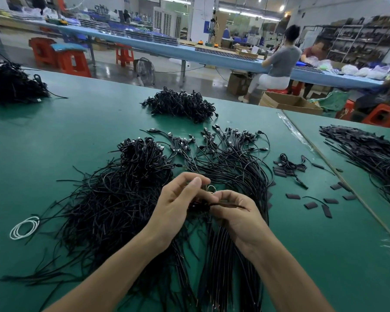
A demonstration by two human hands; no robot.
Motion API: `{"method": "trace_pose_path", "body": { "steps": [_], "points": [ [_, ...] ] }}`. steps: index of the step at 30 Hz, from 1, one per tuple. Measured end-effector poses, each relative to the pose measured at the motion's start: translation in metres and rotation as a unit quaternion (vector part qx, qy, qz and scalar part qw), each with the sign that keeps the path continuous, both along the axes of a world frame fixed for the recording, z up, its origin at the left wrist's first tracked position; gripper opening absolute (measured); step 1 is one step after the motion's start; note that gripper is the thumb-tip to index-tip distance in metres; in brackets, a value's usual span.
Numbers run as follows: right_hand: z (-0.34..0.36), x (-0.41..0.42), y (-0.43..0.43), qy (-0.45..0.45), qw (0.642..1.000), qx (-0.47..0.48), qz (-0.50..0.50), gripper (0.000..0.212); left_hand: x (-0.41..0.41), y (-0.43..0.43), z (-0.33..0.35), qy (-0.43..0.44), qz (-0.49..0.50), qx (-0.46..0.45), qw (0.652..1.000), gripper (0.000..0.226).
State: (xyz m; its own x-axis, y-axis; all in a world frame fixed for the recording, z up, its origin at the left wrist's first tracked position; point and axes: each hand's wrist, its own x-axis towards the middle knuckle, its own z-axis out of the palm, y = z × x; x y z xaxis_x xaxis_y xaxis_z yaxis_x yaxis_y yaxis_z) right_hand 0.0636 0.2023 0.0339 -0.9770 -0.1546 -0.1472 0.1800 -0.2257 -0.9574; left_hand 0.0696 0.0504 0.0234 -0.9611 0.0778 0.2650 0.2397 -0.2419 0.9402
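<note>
At a green worktable point(77, 131) in a factory hall, a sprawl of black cables point(230, 163) fans out before a worker. The left hand point(178, 203) grips a small bunch of cable ends point(199, 207) just above the heap, while the right hand point(239, 215) pinches a single strand point(232, 206) drawn from it. A small pale loop point(211, 189), seemingly a band, shows between the fingertips. The step looks like gathering a bundle; next, the band likely needs stretching over the bunch without strands slipping.

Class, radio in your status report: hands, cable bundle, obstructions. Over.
Left hand, right hand both pinching black cable bundle. Bundle over loose cable pile on green table. Nothing blocking.
</note>
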Motion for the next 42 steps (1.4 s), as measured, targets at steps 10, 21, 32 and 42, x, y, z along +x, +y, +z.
{"method": "trace_pose_path", "body": {
  "steps": [10,21,32,42],
  "points": [
    [-0.001,-0.006,0.004,0.038,0.996,0.008,-0.078,0.026,0.002,0.0,-0.021,0.077,0.156,-0.248,0.953,0.04],
    [-0.01,0.001,0.0,0.0,0.996,-0.091,0.009,0.023,-0.012,-0.003,-0.02,-0.105,0.04,-0.047,0.993,0.014],
    [-0.013,-0.004,-0.004,-0.026,0.999,-0.046,0.008,0.028,-0.01,-0.006,-0.022,-0.108,-0.06,0.016,0.992,0.05],
    [-0.012,-0.021,-0.01,-0.094,0.995,-0.038,-0.004,0.021,-0.014,-0.025,-0.023,0.187,0.085,-0.365,0.908,0.03]
  ]
}}
